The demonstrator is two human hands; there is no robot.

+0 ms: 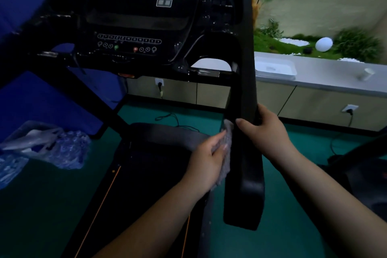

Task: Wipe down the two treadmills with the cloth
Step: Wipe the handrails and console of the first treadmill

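Left hand (209, 159) presses a grey fuzzy cloth (227, 153) flat-fingered against the inner face of the black padded right handrail (245, 142) of the black treadmill (146, 27). Right hand (263, 128) curls round the same rail from the outer side, thumb on top, steadying it. Step in hand looks like wiping the rail. To do it well: keep the cloth spread, run full-length strokes down to the rail's rounded end, shift the bracing hand to uncover its patch. Second treadmill (364, 174) sits dark at right edge.
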